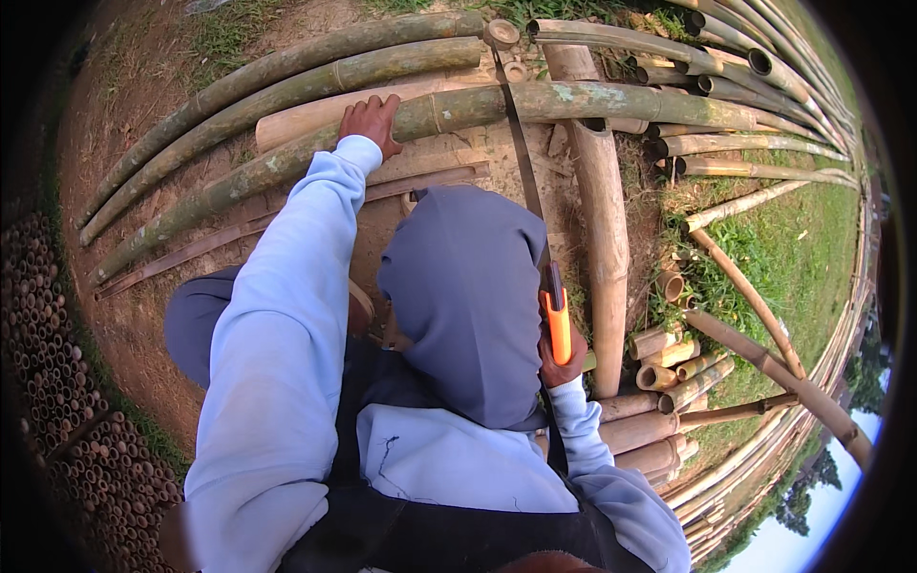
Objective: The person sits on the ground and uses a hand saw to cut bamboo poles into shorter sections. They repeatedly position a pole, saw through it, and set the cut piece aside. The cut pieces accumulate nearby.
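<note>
A long green bamboo pole (458, 109) lies crosswise in front of me. My left hand (373, 124) presses down on it, with the fingers curled over its far side. My right hand (564, 355) is closed round the orange handle of a hand saw (559, 320), close beside my raised, grey-clothed knee. The dark saw blade (521, 143) runs away from me and meets the pole to the right of my left hand. Whether the teeth have cut into the bamboo cannot be made out. A thick upright-lying bamboo support (604, 248) passes beneath the pole on the right.
Two more green bamboo poles (315, 81) lie just beyond, on the left. Long poles (755, 91) are piled at the far right. Short cut bamboo pieces (683, 368) lie to my right, near crossed poles (750, 286). A stack of bamboo ends (67, 382) stands at the left.
</note>
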{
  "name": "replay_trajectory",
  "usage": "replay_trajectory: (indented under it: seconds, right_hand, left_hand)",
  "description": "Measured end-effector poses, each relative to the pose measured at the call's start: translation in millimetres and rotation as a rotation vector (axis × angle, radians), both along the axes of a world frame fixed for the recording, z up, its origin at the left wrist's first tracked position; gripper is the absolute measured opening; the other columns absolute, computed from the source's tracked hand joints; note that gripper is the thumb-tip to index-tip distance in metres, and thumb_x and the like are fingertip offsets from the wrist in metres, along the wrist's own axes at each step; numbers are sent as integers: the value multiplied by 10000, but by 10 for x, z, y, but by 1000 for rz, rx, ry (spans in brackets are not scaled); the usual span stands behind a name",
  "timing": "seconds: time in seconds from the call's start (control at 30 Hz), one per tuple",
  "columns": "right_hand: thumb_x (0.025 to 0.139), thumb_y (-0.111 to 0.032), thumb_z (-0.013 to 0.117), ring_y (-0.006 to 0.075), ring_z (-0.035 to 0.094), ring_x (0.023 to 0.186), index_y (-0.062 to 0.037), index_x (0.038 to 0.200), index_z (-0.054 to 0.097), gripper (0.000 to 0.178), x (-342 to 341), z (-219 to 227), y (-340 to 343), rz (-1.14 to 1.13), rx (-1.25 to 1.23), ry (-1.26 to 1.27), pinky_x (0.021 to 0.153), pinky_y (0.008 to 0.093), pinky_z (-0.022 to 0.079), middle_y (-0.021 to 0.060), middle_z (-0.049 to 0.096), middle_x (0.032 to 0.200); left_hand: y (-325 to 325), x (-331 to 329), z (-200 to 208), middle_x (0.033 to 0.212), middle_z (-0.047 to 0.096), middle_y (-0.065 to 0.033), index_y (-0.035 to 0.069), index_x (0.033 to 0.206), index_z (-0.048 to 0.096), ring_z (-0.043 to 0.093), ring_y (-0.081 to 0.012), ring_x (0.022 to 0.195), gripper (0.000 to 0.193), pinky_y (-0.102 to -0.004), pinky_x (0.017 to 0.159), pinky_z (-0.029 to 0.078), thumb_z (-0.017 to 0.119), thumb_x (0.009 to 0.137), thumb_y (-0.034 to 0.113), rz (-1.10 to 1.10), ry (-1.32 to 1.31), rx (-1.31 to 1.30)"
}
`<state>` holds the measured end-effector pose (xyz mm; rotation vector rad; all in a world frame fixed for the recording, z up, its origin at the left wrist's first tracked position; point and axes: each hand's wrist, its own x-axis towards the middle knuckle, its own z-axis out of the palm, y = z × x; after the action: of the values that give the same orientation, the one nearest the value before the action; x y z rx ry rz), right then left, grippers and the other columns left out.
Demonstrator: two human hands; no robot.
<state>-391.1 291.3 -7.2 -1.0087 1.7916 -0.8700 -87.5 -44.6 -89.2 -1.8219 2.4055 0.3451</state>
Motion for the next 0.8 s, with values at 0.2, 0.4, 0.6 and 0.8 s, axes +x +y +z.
replay_trajectory:
  seconds: [0.2,0.4,0.6,0.8]
  right_hand:
    - [872,-31,666,163,658,809,23,1108,652,242,43,-32,-734,89,-154,25,748,321,515,138,690,885]
    - [899,-69,662,156,610,771,31,1069,637,199,70,-277,-1118,81,-286,-125,726,302,496,123,676,873]
    - [864,6,660,175,673,961,17,1276,609,416,-46,171,226,26,0,-37,852,299,510,146,705,1088]
    - [894,-71,669,126,570,733,23,1038,630,176,111,-349,-1400,115,-316,-121,705,302,488,69,629,814]
  left_hand:
    - [7,-47,-46,1181,575,-133,163,1266,484,561,-354,1122,729,-453,982,426,854,647,275,39,4,-20]
    - [-88,10,69,1185,580,-138,162,1271,492,558,-344,1146,723,-461,983,427,850,653,276,1,22,73]
    - [-49,-5,-23,1188,583,-132,163,1276,494,561,-342,1138,711,-453,990,423,840,668,290,18,5,13]
    - [-34,-25,6,1195,583,-128,172,1278,492,565,-338,1133,711,-457,982,429,839,669,290,20,7,13]
